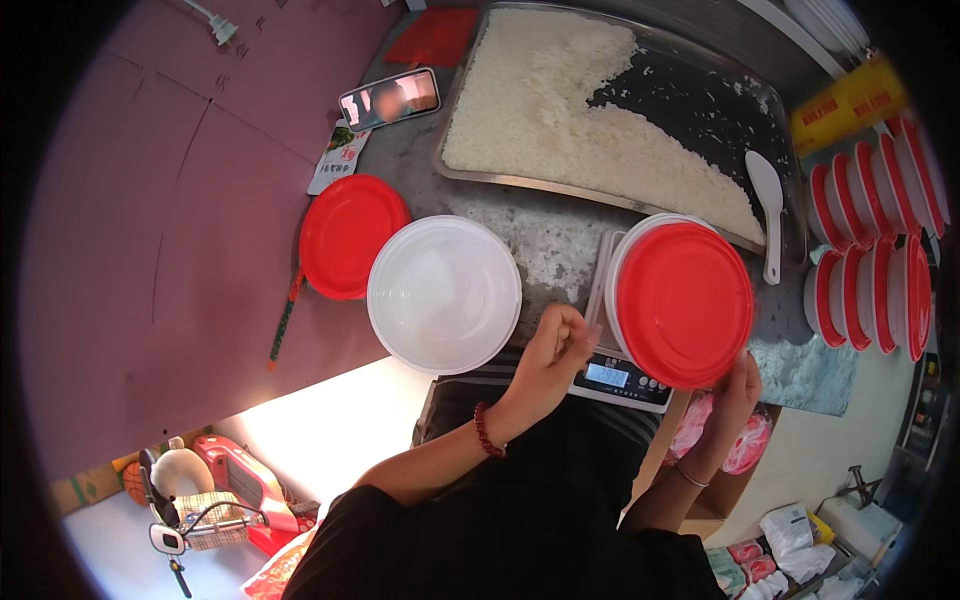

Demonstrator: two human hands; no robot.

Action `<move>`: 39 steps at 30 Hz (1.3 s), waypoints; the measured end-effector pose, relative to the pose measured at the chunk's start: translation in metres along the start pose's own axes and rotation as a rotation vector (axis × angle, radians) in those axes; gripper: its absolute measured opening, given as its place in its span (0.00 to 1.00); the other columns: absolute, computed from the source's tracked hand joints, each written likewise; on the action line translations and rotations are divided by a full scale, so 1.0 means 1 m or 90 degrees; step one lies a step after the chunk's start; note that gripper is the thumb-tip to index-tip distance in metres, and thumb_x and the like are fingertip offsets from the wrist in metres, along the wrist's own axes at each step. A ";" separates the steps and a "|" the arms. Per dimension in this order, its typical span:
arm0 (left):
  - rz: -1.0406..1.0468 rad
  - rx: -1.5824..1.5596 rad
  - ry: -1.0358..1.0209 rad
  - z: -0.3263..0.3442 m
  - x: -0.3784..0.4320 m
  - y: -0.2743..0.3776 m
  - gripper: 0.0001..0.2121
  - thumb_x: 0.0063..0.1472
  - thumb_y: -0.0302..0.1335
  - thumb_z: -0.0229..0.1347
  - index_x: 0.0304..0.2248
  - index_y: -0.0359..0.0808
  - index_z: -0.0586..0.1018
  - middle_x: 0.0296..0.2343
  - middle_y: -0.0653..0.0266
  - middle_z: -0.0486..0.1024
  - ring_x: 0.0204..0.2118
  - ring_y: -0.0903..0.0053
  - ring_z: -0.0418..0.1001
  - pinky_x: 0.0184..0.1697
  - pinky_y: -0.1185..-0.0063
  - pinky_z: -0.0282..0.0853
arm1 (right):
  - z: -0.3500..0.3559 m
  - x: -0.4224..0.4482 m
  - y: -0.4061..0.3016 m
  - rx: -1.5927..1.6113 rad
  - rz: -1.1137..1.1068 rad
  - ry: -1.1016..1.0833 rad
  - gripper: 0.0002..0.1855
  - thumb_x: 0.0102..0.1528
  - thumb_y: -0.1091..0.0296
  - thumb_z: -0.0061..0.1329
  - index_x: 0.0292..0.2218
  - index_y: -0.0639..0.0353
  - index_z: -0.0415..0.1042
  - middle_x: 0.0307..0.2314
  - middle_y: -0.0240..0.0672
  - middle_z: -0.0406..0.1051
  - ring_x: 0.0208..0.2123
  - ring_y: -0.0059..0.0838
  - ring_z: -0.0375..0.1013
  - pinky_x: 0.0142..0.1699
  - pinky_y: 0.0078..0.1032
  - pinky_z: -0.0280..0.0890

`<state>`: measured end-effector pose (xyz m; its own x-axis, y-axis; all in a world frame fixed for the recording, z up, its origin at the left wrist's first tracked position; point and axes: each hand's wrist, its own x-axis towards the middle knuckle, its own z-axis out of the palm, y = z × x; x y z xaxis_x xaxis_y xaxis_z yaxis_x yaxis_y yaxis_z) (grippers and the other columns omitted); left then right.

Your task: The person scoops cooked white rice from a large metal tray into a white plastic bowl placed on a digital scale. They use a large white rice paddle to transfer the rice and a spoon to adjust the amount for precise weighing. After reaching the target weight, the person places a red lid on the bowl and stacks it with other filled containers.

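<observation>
My right hand grips the near right rim of a red plastic lid. That lid lies slightly tilted and off-centre over a white plastic bowl, whose rim shows at the left and far side. Under the bowl is a digital kitchen scale with a lit display. My left hand, fingers curled and no object visible in it, hovers left of the lid, by the scale's left edge. To its left stands an empty white bowl, overlapping a red lid or stack of lids.
A metal tray of cooked rice fills the back, a white rice paddle resting on its right edge. Lidded bowls are stacked at right. A phone leans at back left near a packet. An open carton sits below.
</observation>
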<state>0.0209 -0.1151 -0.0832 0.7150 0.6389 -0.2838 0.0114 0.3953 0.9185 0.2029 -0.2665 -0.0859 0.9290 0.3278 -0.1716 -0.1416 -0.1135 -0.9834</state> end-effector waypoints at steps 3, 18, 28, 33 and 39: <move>0.055 -0.008 -0.013 0.010 0.008 -0.010 0.13 0.58 0.28 0.44 0.38 0.33 0.55 0.26 0.65 0.63 0.26 0.86 0.63 0.30 0.86 0.61 | 0.006 -0.004 -0.003 -0.028 0.013 -0.105 0.13 0.54 0.61 0.39 0.21 0.55 0.62 0.11 0.17 0.53 0.14 0.05 0.48 0.17 0.08 0.41; 0.044 0.136 -0.011 0.008 0.047 0.000 0.08 0.58 0.29 0.45 0.30 0.32 0.62 0.18 0.69 0.64 0.20 0.88 0.62 0.24 0.88 0.60 | 0.010 0.029 -0.007 0.171 0.094 -0.221 0.17 0.43 0.73 0.38 0.38 0.64 0.60 0.31 0.31 0.64 0.34 0.20 0.63 0.41 0.17 0.57; 0.032 0.100 -0.054 0.014 0.040 0.018 0.07 0.58 0.27 0.44 0.30 0.33 0.61 0.18 0.70 0.64 0.20 0.89 0.63 0.24 0.87 0.61 | -0.018 0.028 -0.017 0.044 0.042 -0.334 0.18 0.42 0.75 0.39 0.38 0.60 0.59 0.36 0.33 0.62 0.39 0.22 0.61 0.44 0.20 0.56; 0.044 0.049 -0.105 0.023 0.034 0.037 0.06 0.58 0.27 0.44 0.31 0.33 0.62 0.21 0.69 0.65 0.21 0.89 0.64 0.24 0.87 0.62 | -0.025 0.009 -0.030 0.216 0.066 -0.361 0.24 0.45 0.72 0.41 0.45 0.57 0.51 0.44 0.35 0.55 0.48 0.31 0.55 0.49 0.31 0.56; 0.095 0.078 -0.153 0.040 0.040 0.047 0.09 0.57 0.31 0.46 0.31 0.34 0.63 0.19 0.70 0.64 0.21 0.90 0.63 0.23 0.88 0.59 | -0.047 -0.011 -0.028 0.323 0.046 -0.241 0.27 0.47 0.74 0.39 0.49 0.58 0.50 0.48 0.34 0.53 0.51 0.29 0.53 0.53 0.30 0.51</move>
<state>0.0779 -0.0978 -0.0401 0.8598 0.5039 -0.0829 -0.0326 0.2163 0.9758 0.2126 -0.3106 -0.0540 0.7390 0.6553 -0.1566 -0.4305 0.2804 -0.8579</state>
